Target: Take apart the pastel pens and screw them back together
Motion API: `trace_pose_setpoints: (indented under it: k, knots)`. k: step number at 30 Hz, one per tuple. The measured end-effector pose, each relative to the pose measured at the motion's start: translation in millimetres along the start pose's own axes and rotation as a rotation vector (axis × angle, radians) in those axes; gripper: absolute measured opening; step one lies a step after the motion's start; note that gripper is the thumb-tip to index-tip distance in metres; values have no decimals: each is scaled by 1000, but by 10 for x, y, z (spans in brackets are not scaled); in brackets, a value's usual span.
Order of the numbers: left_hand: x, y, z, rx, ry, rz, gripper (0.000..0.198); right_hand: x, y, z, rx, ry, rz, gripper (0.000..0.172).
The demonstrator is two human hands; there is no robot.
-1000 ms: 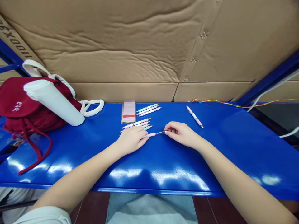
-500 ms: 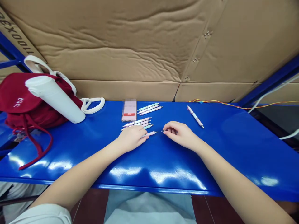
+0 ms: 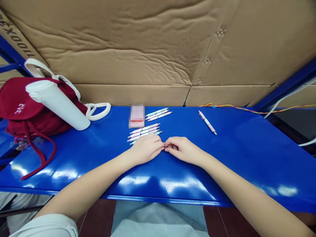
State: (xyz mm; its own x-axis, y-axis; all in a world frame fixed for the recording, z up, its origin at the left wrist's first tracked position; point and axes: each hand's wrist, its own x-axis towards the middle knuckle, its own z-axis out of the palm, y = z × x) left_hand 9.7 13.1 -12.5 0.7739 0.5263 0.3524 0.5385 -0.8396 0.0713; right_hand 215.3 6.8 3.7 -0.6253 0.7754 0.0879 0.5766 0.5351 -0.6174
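- blue table (image 3: pixel 247 158), seen on my remote feed: a left hand (image 3: pixel 146 148) and a right hand (image 3: pixel 182 150) meet at the fingertips, mid-table
- the fingers (image 3: pixel 160 144) of both hands curl inward, neither spread nor clearly clenched; the hands block my view, so i cannot tell whether they grasp anything
- a row of pens (image 3: pixel 145 129) lies just above the left hand, long axes running left to right with a slight rise; the left hand is the nearer
- farther back, three pens (image 3: pixel 158 114) lie beside a phone (image 3: pixel 136 116), its screen blurred
- a lone pen (image 3: pixel 207 122) lies up and right of the right hand
- at far left, a white bottle (image 3: pixel 58 105) rests against a red bag (image 3: pixel 19 105)
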Motion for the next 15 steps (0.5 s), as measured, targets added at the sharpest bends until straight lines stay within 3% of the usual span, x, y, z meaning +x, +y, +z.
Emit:
trace_pose_setpoints:
  k: [11,15]
  knots:
    - [-22,-1,12,-3,-10,-33,28,-74,192,-272,-225,-96,113,11]
    - [-37,-48,-129,23,-12,-69,34,-88,84,-256,-252,-24,36,12]
